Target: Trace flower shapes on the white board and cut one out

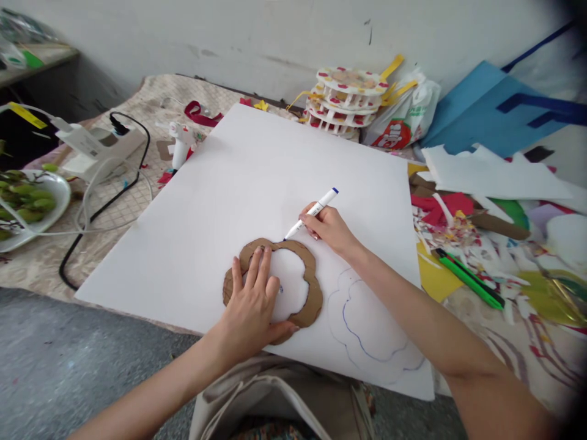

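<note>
A brown cardboard flower-shaped ring point(313, 298) lies flat on a large white sheet point(183, 214). Pressed on its left side is my left hand point(252, 299), fingers spread across the ring and thumb at its lower edge. My right hand point(328, 229) grips a white marker point(316, 211) with a blue end cap, its tip touching down at the ring's top outer edge. Right of the ring, partly behind my right forearm, a scalloped outline point(351, 324) is drawn on the sheet in blue and faint lines.
A power strip point(103, 150) with cables, a glue gun point(180, 145) and a plate of green fruit point(59, 195) are on the left. At the back stands a tiered white model point(342, 101) beside a plastic bag point(408, 110). Paper scraps and a green cutter point(472, 280) lie right.
</note>
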Motion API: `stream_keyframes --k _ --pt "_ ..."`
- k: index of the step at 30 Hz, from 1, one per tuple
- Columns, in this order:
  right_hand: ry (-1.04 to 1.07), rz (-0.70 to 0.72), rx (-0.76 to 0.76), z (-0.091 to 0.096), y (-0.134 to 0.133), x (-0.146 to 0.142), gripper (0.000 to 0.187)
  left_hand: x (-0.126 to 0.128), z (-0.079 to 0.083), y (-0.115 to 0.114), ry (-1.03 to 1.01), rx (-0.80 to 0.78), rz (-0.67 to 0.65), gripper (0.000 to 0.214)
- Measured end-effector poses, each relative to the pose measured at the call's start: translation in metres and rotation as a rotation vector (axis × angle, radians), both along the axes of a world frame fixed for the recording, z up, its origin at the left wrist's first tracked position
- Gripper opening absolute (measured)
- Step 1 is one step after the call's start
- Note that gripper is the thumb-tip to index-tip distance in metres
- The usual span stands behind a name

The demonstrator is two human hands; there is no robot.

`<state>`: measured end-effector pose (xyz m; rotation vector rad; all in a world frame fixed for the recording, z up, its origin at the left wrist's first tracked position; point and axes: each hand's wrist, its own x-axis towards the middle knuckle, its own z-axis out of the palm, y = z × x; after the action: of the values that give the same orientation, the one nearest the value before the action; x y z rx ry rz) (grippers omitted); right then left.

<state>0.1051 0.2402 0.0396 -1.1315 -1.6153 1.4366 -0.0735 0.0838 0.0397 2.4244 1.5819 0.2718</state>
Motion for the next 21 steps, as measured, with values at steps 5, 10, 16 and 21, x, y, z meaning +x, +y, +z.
stream_keyframes --k 5,10,16,21 --pt "-0.002 -0.036 0.032 -0.001 -0.002 0.007 0.018 0.000 0.000 0.000 -0.005 0.014 -0.004 0.046" --pt "-0.023 -0.079 0.064 0.000 -0.006 0.014 0.017 0.000 0.002 0.000 0.002 0.008 -0.012 0.045" --pt "-0.039 -0.132 0.078 0.001 -0.014 0.022 0.019 -0.001 -0.001 0.000 -0.017 0.036 -0.009 0.045" --pt "-0.005 -0.181 0.066 -0.002 -0.021 0.032 0.021 -0.001 -0.001 0.000 -0.005 0.024 -0.012 0.045"
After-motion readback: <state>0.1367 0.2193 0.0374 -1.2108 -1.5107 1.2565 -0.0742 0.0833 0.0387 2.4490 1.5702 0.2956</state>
